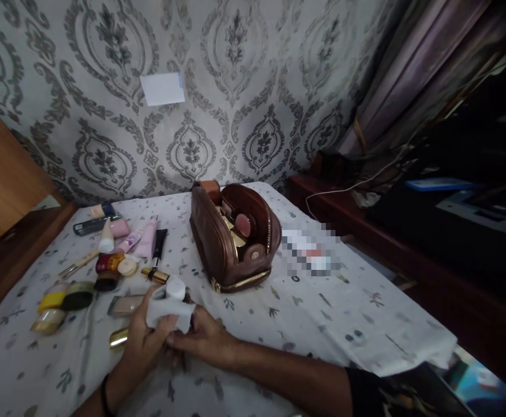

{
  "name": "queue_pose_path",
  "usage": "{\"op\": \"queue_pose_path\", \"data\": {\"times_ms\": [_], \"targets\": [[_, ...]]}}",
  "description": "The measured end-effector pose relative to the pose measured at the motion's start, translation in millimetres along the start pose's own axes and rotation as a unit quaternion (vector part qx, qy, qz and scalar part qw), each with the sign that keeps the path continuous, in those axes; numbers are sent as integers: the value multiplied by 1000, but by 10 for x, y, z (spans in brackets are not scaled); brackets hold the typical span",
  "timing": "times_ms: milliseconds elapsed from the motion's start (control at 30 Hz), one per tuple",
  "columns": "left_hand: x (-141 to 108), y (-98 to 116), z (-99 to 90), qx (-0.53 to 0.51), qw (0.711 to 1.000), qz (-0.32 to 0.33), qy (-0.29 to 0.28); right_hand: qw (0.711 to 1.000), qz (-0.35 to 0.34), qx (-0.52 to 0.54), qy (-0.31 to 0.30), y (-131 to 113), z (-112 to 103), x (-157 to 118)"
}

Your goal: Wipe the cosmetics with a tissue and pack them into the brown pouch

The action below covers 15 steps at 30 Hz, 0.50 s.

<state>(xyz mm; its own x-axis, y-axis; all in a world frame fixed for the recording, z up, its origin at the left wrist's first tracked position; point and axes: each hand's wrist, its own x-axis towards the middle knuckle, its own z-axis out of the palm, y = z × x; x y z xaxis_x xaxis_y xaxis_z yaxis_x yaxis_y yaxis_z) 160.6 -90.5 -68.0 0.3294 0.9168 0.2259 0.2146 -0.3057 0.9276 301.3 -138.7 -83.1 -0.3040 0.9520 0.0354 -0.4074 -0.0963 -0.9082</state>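
In front of the brown bag, my two hands meet over the patterned cloth. My left hand (149, 333) is closed, pinching a thin white wipe (166, 310). Just above the wipe shows the round white top of a white-capped container (176, 288); its body is hidden by the wipe and fingers. My right hand (207, 339) is closed around the container's lower right side, its fingertips partly covered. Beside my left hand lie a flat beige compact-like case (125, 305) and a gold tube (118, 338). Another gold-and-black tube (155, 274) lies just beyond.
The brown toiletry bag (218, 249) stands unzipped, with a pink-tipped brush (243, 225) inside. Several tubes, jars and brushes lie left, including a pink tube (147, 238) and yellow-lidded jar (51, 301). A blurred item (314, 252) lies right. A wooden panel (10, 208) borders the left.
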Motion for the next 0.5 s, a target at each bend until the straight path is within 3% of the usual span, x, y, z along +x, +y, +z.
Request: {"op": "queue_pose_path", "data": {"times_ms": [200,367,500], "targets": [[47,104,19,-1,992,-44,119,1000,3,6,7,-22,26,-42],[79,119,35,-29,997,-35,60,999,-6,0,36,-38,10,-46],[34,71,22,-14,998,55,-17,997,-17,36,61,-43,-4,-32]]}}
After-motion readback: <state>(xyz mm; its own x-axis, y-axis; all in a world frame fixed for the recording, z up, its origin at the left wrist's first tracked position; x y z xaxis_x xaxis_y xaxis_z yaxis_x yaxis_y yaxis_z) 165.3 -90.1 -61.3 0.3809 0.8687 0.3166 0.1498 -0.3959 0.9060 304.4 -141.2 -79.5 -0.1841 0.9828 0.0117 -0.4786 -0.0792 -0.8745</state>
